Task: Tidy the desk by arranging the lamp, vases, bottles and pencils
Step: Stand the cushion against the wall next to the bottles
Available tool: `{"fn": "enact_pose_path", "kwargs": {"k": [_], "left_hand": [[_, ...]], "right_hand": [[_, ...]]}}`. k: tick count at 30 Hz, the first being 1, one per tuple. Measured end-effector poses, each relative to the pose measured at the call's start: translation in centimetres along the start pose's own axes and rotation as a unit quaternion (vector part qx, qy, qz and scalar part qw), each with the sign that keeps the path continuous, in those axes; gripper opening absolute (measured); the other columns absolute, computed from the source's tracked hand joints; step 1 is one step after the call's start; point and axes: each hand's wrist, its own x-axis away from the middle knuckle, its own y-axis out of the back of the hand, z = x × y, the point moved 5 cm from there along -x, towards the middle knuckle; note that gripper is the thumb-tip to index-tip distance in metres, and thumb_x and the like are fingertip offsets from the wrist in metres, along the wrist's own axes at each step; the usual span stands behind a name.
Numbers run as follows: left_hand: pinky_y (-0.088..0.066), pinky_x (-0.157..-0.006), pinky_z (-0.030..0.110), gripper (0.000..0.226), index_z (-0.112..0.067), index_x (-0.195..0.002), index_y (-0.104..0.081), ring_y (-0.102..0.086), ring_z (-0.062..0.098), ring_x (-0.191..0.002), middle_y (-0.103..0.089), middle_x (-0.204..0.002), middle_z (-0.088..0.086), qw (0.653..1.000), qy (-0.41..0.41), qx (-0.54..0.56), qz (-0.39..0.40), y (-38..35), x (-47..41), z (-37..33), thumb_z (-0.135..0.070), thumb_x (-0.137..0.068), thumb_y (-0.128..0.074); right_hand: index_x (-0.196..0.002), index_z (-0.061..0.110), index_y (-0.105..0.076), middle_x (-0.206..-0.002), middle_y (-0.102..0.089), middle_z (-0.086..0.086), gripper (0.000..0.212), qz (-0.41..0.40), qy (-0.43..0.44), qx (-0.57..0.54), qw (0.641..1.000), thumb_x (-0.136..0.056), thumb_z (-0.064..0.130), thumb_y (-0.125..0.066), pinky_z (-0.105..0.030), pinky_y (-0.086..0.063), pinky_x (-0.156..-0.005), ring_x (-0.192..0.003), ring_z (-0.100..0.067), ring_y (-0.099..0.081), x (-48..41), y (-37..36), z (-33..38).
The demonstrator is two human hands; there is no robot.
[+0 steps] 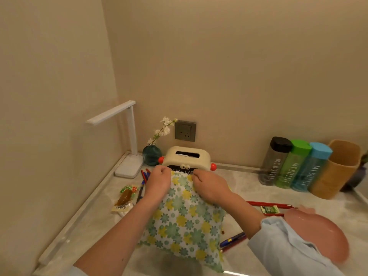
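My left hand [159, 183] and right hand [209, 186] each pinch the cloth [183, 222] at its far edge; pencils [145, 174] lie just beside the left.

- Cloth pouch [185, 216] lies on the worktop [249, 182], its far edge pinched by fingers [162, 171] of left hand [159, 181] and right hand [209, 186].
- Just behind the fingers: tissue box [188, 157]; behind-left of it the vase [152, 155], then the lamp [127, 136] in the corner.
- Just left: pencils [145, 174]; a snack packet [125, 198] lies nearer.
- Well right, against the wall: bottles [292, 166] in a row, a cup [336, 170] touching the last.
- Right and nearer: further pencils [270, 205], plate [318, 232].
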Motion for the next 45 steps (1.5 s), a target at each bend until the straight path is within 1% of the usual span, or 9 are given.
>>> {"fn": "enact_pose_path", "kwargs": {"k": [5, 9, 13, 18, 22, 27, 36, 42, 45], "left_hand": [[-0.038, -0.078, 0.029, 0.023, -0.026, -0.098, -0.059, -0.05, 0.008, -0.087, -0.053, -0.092, -0.014, 0.994, -0.047, 0.097, 0.01, -3.3, -0.1, -5.7, -0.023, -0.096, -0.036], [-0.035, -0.064, 0.017, 0.024, -0.026, -0.102, -0.057, -0.048, -0.001, -0.084, -0.055, -0.096, -0.013, 0.984, -0.082, 0.155, 0.016, -6.5, -0.1, -9.5, -0.02, -0.097, -0.035], [-0.038, -0.058, 0.017, 0.026, -0.024, -0.107, -0.057, -0.049, -0.001, -0.075, -0.055, -0.096, -0.01, 0.976, -0.084, 0.199, 0.007, -9.9, -0.8, -12.4, -0.018, -0.098, -0.034], [-0.042, -0.05, 0.008, 0.028, -0.023, -0.113, -0.058, -0.05, 0.0, -0.073, -0.055, -0.097, -0.012, 0.971, -0.071, 0.229, 0.016, -13.0, -2.6, -14.3, -0.013, -0.097, -0.037], [-0.046, -0.06, 0.018, 0.031, -0.024, -0.117, -0.057, -0.053, 0.003, -0.077, -0.056, -0.1, -0.011, 0.963, -0.047, 0.263, 0.024, -15.2, -4.3, -14.7, -0.009, -0.096, -0.04], [-0.05, -0.091, 0.037, 0.031, -0.026, -0.117, -0.055, -0.058, 0.015, -0.102, -0.057, -0.117, 0.001, 0.954, -0.015, 0.297, 0.035, -17.4, -7.0, -13.8, -0.008, -0.095, -0.043], [-0.051, -0.082, 0.033, 0.03, -0.027, -0.112, -0.058, -0.06, 0.024, -0.108, -0.059, -0.122, 0.013, 0.926, 0.037, 0.372, 0.056, -20.4, -11.0, -11.4, -0.006, -0.095, -0.044], [-0.049, -0.096, 0.043, 0.032, -0.027, -0.112, -0.059, -0.058, 0.028, -0.113, -0.058, -0.125, 0.014, 0.924, 0.044, 0.375, 0.059, -22.2, -11.6, -10.6, -0.005, -0.093, -0.045], [-0.049, -0.094, 0.04, 0.033, -0.029, -0.109, -0.06, -0.058, 0.027, -0.111, -0.059, -0.123, 0.014, 0.923, 0.024, 0.379, 0.058, -22.4, -11.8, -11.0, -0.004, -0.092, -0.045]], "right_hand": [[-0.094, 0.023, -0.052, -0.091, -0.06, 0.0, 0.03, -0.047, 0.001, 0.048, 0.998, -0.1, 0.037, -0.026, -0.036, -0.04, -0.066, -0.085, -0.025, -0.057, -0.1, 6.4, -2.9], [-0.092, 0.024, -0.048, -0.079, -0.053, 0.006, 0.027, -0.078, 0.005, 0.072, 0.994, -0.101, 0.037, -0.027, -0.034, -0.032, -0.059, -0.075, -0.02, -0.052, -0.4, 10.8, -5.8], [-0.089, 0.024, -0.043, -0.072, -0.047, 0.01, 0.024, -0.099, 0.009, 0.089, 0.991, -0.102, 0.037, -0.027, -0.032, -0.027, -0.051, -0.069, -0.018, -0.049, -1.1, 14.3, -9.1], [-0.087, 0.02, -0.043, -0.071, -0.049, 0.003, 0.026, -0.12, 0.034, 0.093, 0.988, -0.103, 0.035, -0.029, -0.035, -0.027, -0.052, -0.068, -0.023, -0.049, -2.6, 16.5, -12.2], [-0.082, 0.019, -0.04, -0.068, -0.046, 0.005, 0.027, -0.125, 0.057, 0.072, 0.988, -0.103, 0.033, -0.03, -0.034, -0.028, -0.053, -0.064, -0.021, -0.046, -4.6, 16.9, -14.6], [-0.079, 0.02, -0.039, -0.065, -0.043, 0.006, 0.027, -0.116, 0.071, 0.061, 0.989, -0.103, 0.031, -0.031, -0.034, -0.027, -0.052, -0.061, -0.019, -0.043, -7.8, 15.9, -16.8], [-0.08, 0.015, -0.043, -0.069, -0.046, 0.002, 0.027, -0.1, 0.062, 0.076, 0.99, -0.102, 0.028, -0.033, -0.035, -0.031, -0.056, -0.067, -0.023, -0.045, -11.7, 14.1, -19.3], [-0.081, 0.014, -0.043, -0.076, -0.05, -0.004, 0.025, -0.085, 0.041, 0.083, 0.992, -0.102, 0.025, -0.033, -0.039, -0.04, -0.063, -0.073, -0.025, -0.048, -11.8, 13.5, -20.3], [-0.08, 0.015, -0.041, -0.076, -0.049, -0.004, 0.024, -0.096, 0.036, 0.084, 0.991, -0.101, 0.023, -0.034, -0.039, -0.039, -0.062, -0.073, -0.025, -0.046, -11.8, 13.7, -20.6]]}}
